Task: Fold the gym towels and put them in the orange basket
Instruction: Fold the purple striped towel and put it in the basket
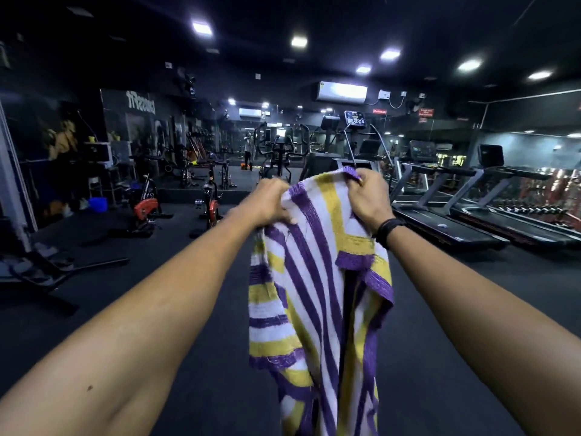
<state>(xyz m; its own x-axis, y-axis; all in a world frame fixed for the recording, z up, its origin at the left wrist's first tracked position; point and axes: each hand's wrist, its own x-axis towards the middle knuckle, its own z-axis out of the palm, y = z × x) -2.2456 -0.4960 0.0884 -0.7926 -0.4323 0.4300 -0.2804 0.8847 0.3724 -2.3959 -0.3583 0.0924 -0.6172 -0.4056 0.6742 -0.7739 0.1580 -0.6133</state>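
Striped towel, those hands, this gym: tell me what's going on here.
A person stands on the gym floor holding a purple, yellow and white striped towel up in the air. The left hand and right hand both grip its top edge, and the rest hangs loose, unfolded. No orange basket is clearly in view. Treadmills line the right side.

A dim gym is lit only by glaring ceiling panels overhead, the floor is left in deep shadow, straight lines are bowed toward the edges, and far machines are softly blurred.
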